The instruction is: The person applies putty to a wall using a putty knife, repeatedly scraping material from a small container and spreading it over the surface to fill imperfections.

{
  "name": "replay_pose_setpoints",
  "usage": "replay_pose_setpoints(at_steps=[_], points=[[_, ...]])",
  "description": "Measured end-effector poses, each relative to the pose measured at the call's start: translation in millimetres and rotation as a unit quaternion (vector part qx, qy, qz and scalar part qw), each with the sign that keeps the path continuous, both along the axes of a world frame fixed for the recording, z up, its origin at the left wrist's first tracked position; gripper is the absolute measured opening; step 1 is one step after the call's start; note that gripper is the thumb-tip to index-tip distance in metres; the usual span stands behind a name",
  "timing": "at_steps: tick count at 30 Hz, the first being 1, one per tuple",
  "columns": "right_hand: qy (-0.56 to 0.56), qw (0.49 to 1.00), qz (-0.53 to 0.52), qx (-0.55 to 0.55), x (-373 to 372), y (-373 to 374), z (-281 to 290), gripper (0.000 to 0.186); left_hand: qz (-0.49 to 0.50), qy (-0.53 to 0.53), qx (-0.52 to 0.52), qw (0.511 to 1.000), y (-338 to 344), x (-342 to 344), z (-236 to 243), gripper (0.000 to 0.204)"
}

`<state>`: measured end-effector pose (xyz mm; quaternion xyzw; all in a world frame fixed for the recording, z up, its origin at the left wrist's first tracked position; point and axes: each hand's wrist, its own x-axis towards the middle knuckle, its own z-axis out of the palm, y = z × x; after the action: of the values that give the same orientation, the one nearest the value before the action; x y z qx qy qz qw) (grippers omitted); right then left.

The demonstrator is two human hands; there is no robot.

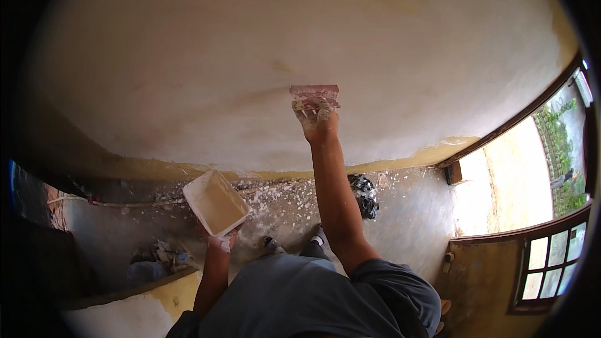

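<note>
My right hand (317, 119), arm stretched out, grips a wide reddish scraper (315, 90) whose blade is against the wall (206, 56). Whitish filler smears the scraper and the fingers. The wall wears a pale coat, with yellowish paint showing along its bottom and right edges. Low at the left, my left hand (226, 239) holds a white rectangular tub (199, 181) from below, tilted so its inside shows. Cream-coloured filler (219, 208) coats the inside of the tub. Some white filler also clings to the left wrist.
White splatters dot the grey floor (282, 203) along the wall's foot. A crumpled black plastic bag (364, 196) lies right of my feet. A long thin pole (125, 204) runs along the left. Debris (166, 256) is heaped near a low wall (144, 310). A bright doorway (501, 181) and paned window (554, 256) are at right.
</note>
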<state>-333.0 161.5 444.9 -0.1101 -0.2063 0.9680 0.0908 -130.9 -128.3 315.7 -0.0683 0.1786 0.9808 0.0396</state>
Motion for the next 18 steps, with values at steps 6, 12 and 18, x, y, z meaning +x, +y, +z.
replay_pose_setpoints(at_steps=[6, 12, 18], points=[[0.137, 0.762, -0.407, 0.484, 22, -19, 91, 0.045, 0.005, 0.005, 0.017, 1.0, -17, -1, -13, 0.07], [0.115, 0.325, -0.61, 0.713, -21, 12, 205, 0.056, 0.004, -0.005, 0.028, 1.0, -42, -5, -26, 0.07], [0.084, 0.207, -0.629, 0.745, -31, 60, 319, 0.06, 0.0, -0.018, 0.039, 0.999, -58, -14, -37, 0.071]])
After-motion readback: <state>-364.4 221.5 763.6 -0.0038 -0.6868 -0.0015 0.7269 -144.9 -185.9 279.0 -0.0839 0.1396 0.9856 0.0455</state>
